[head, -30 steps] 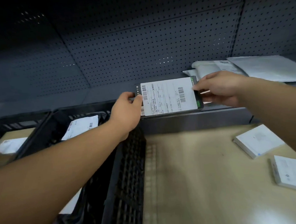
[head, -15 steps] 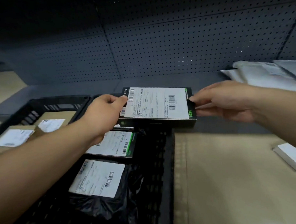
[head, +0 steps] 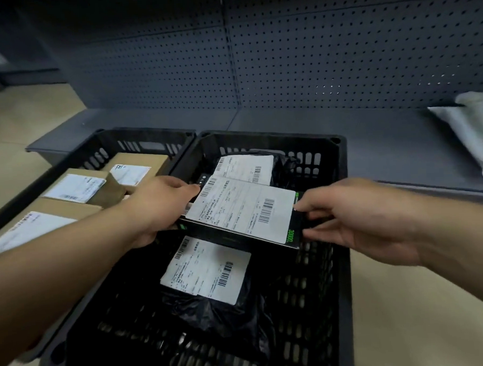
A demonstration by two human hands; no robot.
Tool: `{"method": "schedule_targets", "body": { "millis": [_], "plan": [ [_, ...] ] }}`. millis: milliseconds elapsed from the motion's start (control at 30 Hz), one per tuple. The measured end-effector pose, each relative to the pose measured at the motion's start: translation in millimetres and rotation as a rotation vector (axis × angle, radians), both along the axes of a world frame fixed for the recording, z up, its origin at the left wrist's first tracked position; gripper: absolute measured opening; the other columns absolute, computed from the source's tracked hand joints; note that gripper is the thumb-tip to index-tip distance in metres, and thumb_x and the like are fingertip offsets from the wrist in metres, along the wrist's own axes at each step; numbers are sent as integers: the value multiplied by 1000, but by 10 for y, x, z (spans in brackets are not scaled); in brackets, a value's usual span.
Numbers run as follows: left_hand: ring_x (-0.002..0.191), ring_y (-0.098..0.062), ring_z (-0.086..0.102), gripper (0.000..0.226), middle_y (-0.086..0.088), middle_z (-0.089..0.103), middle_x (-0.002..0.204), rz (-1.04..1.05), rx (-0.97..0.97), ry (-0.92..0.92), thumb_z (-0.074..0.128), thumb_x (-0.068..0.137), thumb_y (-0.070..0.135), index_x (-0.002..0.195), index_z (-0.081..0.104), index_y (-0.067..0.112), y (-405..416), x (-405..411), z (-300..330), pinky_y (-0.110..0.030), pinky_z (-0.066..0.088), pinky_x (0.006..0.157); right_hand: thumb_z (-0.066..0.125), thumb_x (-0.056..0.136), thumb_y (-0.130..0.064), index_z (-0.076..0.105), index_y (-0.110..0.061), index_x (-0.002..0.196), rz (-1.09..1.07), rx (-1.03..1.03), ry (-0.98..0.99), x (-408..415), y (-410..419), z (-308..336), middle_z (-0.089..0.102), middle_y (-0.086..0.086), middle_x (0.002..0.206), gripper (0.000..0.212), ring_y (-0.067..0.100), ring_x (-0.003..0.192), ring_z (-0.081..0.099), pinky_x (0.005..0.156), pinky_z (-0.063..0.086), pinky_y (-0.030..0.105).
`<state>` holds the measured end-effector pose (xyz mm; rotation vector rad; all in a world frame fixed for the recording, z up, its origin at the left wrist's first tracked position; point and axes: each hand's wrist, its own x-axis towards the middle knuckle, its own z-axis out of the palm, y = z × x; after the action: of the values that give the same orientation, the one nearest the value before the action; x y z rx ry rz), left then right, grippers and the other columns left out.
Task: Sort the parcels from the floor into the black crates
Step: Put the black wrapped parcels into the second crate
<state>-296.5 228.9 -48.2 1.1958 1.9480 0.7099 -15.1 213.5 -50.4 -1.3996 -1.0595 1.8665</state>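
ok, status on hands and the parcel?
Left hand and right hand grip flat black parcel by its ends. Held over right crate. Two bagged parcels beneath.

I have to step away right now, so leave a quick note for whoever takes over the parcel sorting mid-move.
Left hand grips the left end of the flat black box; right hand pinches its right end. The box is held above the right black crate.
Done: two black poly bags lie in that crate; three brown cartons sit in the left black crate.
Left: set this box down in the right crate, then check for remaining parcels; the white poly bags on the shelf look unsorted.
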Motion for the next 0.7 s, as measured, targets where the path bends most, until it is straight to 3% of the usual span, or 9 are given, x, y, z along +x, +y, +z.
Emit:
{"method": "schedule_targets", "body": {
  "millis": [167,267,367,433,533,633,700],
  "plan": [
    [65,-26,66,28,-19,71,82,-88,-182,140,70,89,32,90,74,4,-96,-251,-66,-55,61,71,74,82,-15,73,-15,102,30,-37,-26,-343,-124,-241,71,-25,71,20,8,100,65,70,58,19],
    [71,-27,69,28,-12,73,84,-161,-216,282,70,84,36,88,72,9,-146,-343,-89,-50,62,72,74,80,-17,72,-17,100,69,-66,-30,-508,-184,-358,70,-27,69,20,6,89,65,66,56,18],
    [82,-26,70,35,-6,71,90,-289,-319,518,67,79,47,95,66,16,-172,-391,-101,-41,60,75,74,75,-22,74,-15,106,126,-83,-50,-617,-234,-464,75,-23,93,31,5,88,67,71,56,18],
    [88,-21,66,38,-1,67,97,-354,-373,618,64,81,51,104,61,20,-172,-397,-122,-34,57,77,71,78,-21,75,-16,103,172,-86,-59,-658,-262,-497,75,-22,99,26,1,81,69,74,56,19],
    [97,-19,62,51,0,60,115,-449,-435,689,61,86,53,125,50,20,-178,-385,-169,-38,57,88,71,80,-19,77,-18,87,166,-95,-66,-695,-277,-522,74,-23,89,9,0,76,69,79,58,22],
    [92,-18,61,55,-5,59,118,-535,-473,752,61,89,49,129,47,14,-188,-353,-244,-31,54,78,72,80,-17,72,-15,93,138,-119,-93,-753,-286,-554,73,-16,92,13,6,84,65,84,58,25],
    [84,-20,59,45,-7,63,108,-574,-473,776,64,88,43,116,52,10,-187,-335,-306,-29,47,66,73,79,-17,71,-14,93,140,-124,-123,-801,-293,-575,71,-12,92,14,10,86,63,86,59,27]
  ]
}}
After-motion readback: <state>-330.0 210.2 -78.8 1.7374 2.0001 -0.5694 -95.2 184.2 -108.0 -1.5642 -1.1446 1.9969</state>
